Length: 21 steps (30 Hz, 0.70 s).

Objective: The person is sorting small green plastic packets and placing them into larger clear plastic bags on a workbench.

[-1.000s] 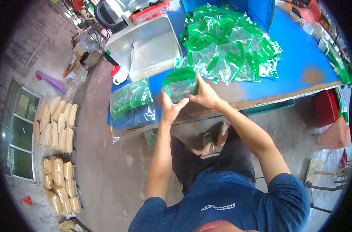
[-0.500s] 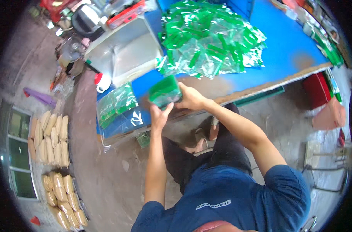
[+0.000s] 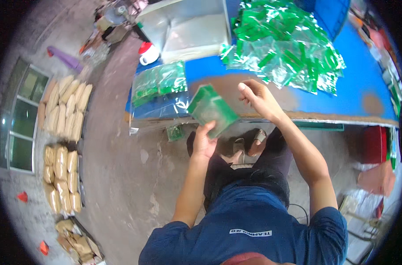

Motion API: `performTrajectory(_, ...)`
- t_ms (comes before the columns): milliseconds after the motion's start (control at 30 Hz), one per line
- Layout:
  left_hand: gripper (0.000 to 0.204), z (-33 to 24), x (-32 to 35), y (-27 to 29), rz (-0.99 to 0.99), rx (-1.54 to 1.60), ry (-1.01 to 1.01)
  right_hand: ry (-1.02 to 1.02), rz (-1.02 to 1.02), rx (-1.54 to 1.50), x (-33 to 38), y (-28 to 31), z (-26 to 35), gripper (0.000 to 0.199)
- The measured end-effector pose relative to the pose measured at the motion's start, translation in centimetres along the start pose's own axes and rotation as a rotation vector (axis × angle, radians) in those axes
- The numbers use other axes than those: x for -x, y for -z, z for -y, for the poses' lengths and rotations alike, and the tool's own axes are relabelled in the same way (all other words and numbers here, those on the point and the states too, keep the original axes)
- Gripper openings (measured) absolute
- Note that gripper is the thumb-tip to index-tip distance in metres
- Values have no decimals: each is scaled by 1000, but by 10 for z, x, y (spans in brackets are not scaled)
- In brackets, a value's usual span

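Left hand grips green bags, right hand curls empty; a neat pile lies at the desk's left edge, a big pile still loose.

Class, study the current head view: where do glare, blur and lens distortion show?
In the head view, white glare breaks up the pile of green-and-clear bags; also in the head view, the green bundle in the left hand looks soft, perhaps from motion; at the head view's left rim, the window leans and bends, with black filling the corners.
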<state>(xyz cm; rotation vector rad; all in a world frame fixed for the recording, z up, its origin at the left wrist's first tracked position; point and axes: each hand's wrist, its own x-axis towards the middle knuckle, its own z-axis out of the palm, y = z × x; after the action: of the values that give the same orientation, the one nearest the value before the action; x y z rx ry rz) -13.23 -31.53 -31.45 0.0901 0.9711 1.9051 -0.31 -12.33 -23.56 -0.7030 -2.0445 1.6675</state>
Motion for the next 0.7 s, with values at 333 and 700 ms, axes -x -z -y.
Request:
performTrajectory(333, 47, 14, 17, -12, 162, -509, -160, 148, 55, 258, 6, -24, -5, 57)
performTrajectory(700, 43, 0, -5, -25, 126, -247, -254, 158, 137, 69, -2, -23, -12, 78)
